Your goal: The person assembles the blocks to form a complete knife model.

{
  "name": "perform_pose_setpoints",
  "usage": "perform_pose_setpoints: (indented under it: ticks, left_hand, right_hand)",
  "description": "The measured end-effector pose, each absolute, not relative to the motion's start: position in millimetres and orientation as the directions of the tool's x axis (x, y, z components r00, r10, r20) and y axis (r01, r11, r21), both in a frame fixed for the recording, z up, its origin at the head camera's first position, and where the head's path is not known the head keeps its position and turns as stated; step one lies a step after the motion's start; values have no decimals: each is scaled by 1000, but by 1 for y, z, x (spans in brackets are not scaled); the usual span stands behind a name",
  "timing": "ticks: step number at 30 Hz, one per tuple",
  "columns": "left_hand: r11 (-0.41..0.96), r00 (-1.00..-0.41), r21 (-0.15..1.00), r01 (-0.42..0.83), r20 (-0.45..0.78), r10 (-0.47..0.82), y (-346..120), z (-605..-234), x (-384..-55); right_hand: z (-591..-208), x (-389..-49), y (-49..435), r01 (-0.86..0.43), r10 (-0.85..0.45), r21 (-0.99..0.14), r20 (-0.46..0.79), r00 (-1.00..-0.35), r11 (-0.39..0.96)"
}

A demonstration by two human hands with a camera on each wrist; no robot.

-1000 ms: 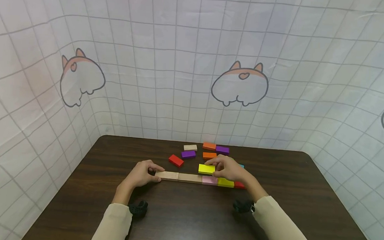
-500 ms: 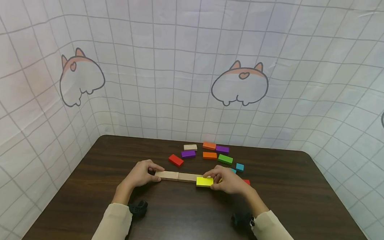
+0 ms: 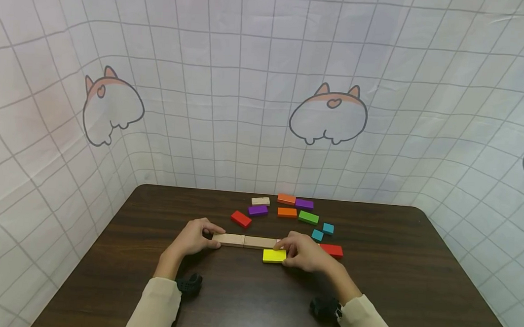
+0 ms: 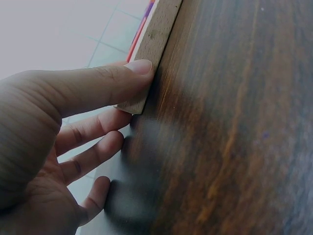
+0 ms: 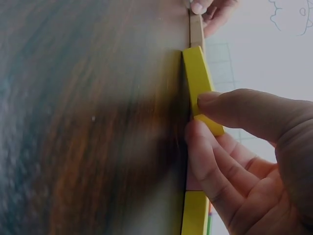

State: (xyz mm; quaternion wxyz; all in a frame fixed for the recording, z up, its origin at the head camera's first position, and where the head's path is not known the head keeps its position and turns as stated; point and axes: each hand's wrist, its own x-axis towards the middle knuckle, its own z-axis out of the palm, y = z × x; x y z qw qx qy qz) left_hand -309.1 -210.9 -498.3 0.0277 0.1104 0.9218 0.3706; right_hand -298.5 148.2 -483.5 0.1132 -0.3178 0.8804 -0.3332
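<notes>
A row of flat wooden blocks runs left to right across the table. My left hand (image 3: 196,236) pinches the outer end of the plain block (image 3: 230,240) at its left end, thumb on the near side. A second plain block (image 3: 260,243) adjoins it. In the right wrist view a pink block (image 5: 193,182) and a yellow block (image 5: 194,213) continue the row, partly behind my fingers; a red block (image 3: 332,250) ends it. My right hand (image 3: 306,253) holds another yellow block (image 3: 274,256) between thumb and fingers, close in front of the row's middle.
Behind the row lie loose blocks: a red one (image 3: 241,219), a purple one (image 3: 258,210), a plain one (image 3: 260,201), an orange one (image 3: 287,212), a green one (image 3: 308,218) and small blue ones (image 3: 327,228). A gridded white curtain (image 3: 246,133) hangs behind the table (image 3: 245,306).
My right hand has carried its yellow block from behind the row, over it, to the near side, moving slightly left. The left hand keeps its hold on the plain block.
</notes>
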Motion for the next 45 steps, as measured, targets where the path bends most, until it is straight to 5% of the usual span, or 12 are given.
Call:
perform_pose_setpoints:
  ticks: [45]
  left_hand:
    - [696, -977, 698, 165, 19, 213, -211, -500, -311]
  right_hand:
    - [-485, -294, 133, -478, -587, -599, 17, -809, 642]
